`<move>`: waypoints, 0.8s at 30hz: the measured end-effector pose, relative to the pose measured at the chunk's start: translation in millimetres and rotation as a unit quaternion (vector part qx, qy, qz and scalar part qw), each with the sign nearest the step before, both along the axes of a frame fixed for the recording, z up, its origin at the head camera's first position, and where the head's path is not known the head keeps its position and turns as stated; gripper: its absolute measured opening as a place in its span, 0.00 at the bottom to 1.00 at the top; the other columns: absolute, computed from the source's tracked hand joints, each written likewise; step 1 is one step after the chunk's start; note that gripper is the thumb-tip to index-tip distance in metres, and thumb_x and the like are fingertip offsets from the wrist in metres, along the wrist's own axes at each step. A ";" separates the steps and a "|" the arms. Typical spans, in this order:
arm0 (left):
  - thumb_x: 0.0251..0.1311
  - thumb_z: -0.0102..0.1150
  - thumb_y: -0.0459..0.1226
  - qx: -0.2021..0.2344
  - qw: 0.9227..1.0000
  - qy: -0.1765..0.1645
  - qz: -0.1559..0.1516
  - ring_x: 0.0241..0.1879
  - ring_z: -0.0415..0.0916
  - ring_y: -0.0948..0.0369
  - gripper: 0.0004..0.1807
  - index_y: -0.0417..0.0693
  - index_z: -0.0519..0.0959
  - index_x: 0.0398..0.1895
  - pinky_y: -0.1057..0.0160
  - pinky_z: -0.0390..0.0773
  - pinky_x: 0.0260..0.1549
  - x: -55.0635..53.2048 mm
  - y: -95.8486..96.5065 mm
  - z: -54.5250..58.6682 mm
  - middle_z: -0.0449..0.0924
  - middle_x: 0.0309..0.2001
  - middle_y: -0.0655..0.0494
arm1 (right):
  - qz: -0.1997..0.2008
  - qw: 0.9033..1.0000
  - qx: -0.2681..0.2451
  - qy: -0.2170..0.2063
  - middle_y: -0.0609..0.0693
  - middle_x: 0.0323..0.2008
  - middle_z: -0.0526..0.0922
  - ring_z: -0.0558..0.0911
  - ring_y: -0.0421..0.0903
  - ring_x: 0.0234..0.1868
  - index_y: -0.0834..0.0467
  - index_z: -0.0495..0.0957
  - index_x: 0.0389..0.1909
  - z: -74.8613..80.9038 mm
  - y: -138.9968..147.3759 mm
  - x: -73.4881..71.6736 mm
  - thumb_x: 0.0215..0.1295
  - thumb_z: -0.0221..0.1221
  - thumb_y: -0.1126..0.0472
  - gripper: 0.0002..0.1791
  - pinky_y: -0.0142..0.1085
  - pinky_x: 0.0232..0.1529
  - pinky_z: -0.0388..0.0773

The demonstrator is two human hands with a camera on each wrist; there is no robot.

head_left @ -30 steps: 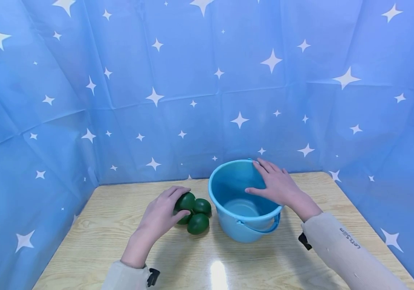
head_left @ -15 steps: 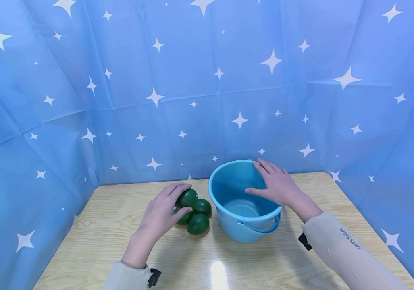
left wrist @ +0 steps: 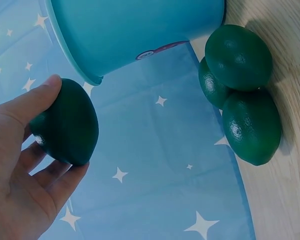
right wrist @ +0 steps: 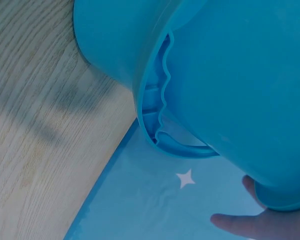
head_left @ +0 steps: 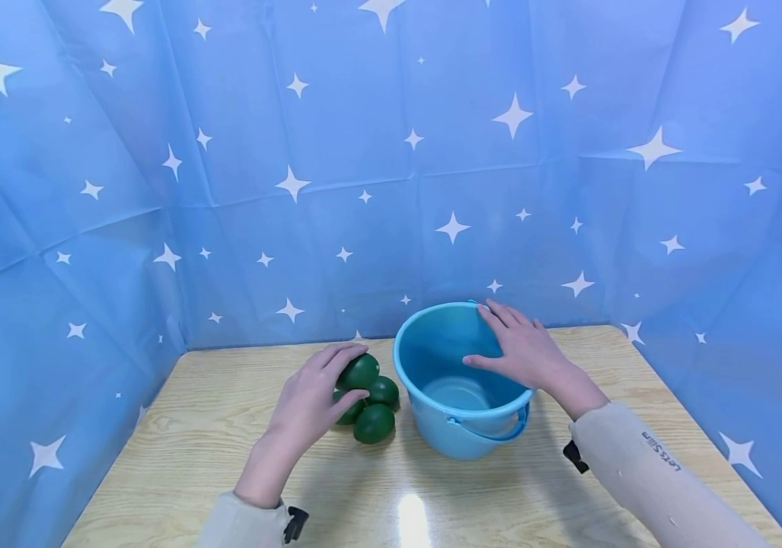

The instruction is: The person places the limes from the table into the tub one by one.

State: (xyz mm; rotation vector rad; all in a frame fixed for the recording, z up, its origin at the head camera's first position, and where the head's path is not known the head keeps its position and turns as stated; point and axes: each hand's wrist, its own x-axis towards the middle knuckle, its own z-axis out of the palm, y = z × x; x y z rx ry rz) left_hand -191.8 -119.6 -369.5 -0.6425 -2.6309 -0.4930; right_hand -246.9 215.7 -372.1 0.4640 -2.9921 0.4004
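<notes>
With thumb and fingers, my left hand [head_left: 304, 403] grips a dark green, glossy fruit that looks like a lime [head_left: 361, 371]. In the left wrist view this held lime [left wrist: 70, 122] is apart from three others [left wrist: 252, 127], which sit together on the table. The light blue bucket [head_left: 432, 426] stands right of them, its mouth facing up and its handle [right wrist: 190, 151] hanging down outside. My right hand [head_left: 524, 350] lies at the bucket's right rim, fingers extended and thumb over the mouth. Part of that hand is hidden behind the rim in the right wrist view.
A pale wooden table [head_left: 226, 426] carries everything. Blue cloth [head_left: 336, 137] with white stars hangs behind it and on both sides. The bucket stands near the table's back edge. A bright glare spot [head_left: 413, 521] shows at the front.
My left hand has lifted the lime slightly and shifted a little to the right, away from the other fruits. The right hand and bucket stay where they were.
</notes>
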 end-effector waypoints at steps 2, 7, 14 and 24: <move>0.55 0.73 0.46 0.002 1.000 0.003 -0.004 0.62 0.77 0.54 0.33 0.59 0.74 0.66 0.51 0.85 0.51 0.0 1.2 0.3 0.75 0.65 0.57 | -0.001 1.000 0.002 -0.003 0.63 0.78 0.52 0.55 0.68 0.76 0.59 0.52 0.78 0.3 0.3 0.0 0.61 0.60 0.31 0.54 0.74 0.69 0.52; 0.55 0.73 0.46 0.003 1.000 0.008 -0.008 0.63 0.76 0.55 0.34 0.59 0.73 0.66 0.52 0.84 0.53 -0.4 4.1 1.5 0.75 0.65 0.57 | 0.000 1.000 0.004 0.002 0.63 0.78 0.53 0.56 0.69 0.75 0.59 0.53 0.78 0.4 0.4 -0.2 0.61 0.59 0.30 0.55 0.75 0.68 0.54; 0.55 0.73 0.47 0.008 0.999 0.024 -0.023 0.62 0.77 0.54 0.33 0.57 0.74 0.65 0.52 0.84 0.54 -1.4 8.0 2.2 0.76 0.64 0.54 | 0.000 1.000 0.004 0.003 0.63 0.78 0.53 0.56 0.69 0.75 0.59 0.53 0.78 0.4 0.0 0.2 0.61 0.60 0.30 0.55 0.75 0.68 0.54; 0.54 0.74 0.46 0.013 0.998 0.037 -0.046 0.62 0.77 0.54 0.32 0.56 0.75 0.64 0.53 0.84 0.53 -3.9 15.1 4.9 0.77 0.62 0.56 | -0.001 1.000 0.005 0.004 0.63 0.78 0.53 0.56 0.69 0.75 0.59 0.53 0.78 0.7 -0.4 0.1 0.61 0.60 0.31 0.54 0.74 0.68 0.54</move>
